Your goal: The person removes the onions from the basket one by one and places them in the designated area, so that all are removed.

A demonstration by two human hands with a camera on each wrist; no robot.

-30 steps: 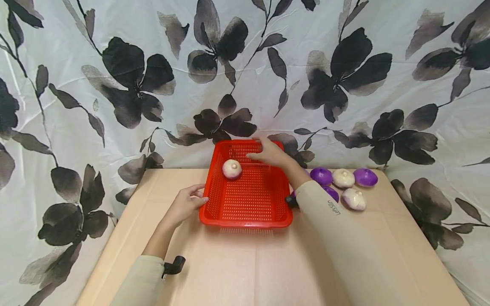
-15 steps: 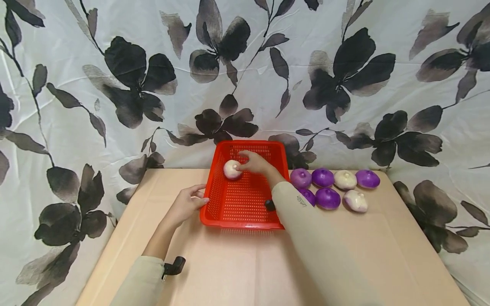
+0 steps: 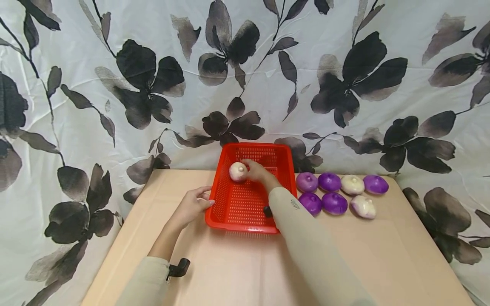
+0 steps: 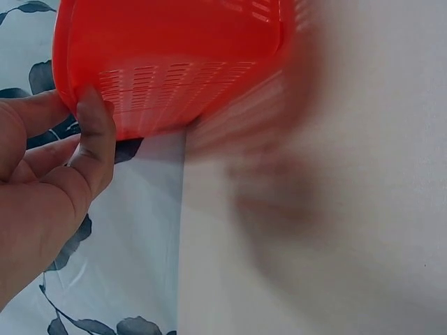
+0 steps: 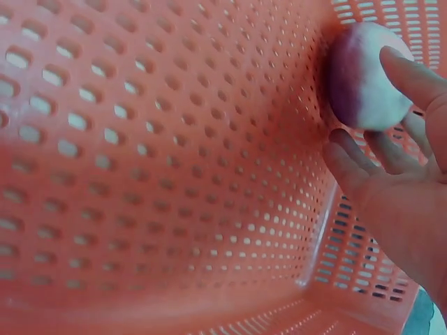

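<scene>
Inside the red plastic basket (image 3: 215,187) lies a white-and-purple turnip (image 3: 236,171), near its left wall. My right hand (image 3: 259,173) reaches into the basket and grips this turnip (image 5: 363,77); in the right wrist view the thumb lies over its pale side and the fingers curl beneath. My left hand (image 3: 192,205) holds the basket's left rim. In the left wrist view the thumb and fingers of the left hand (image 4: 63,150) pinch the rim of the basket (image 4: 174,63). A shadow falls on the table below the basket.
To the right of the basket, two rows of turnips sit on the light wooden-toned table (image 3: 229,272): purple turnips (image 3: 334,203) and whitish turnips (image 3: 363,207). A floral cloth (image 3: 275,119) hangs just behind the table's back edge.
My right hand has come from above the basket's right far rim, down and left onto the turnip inside. The left hand keeps its hold on the rim. The head view has shifted slightly.
</scene>
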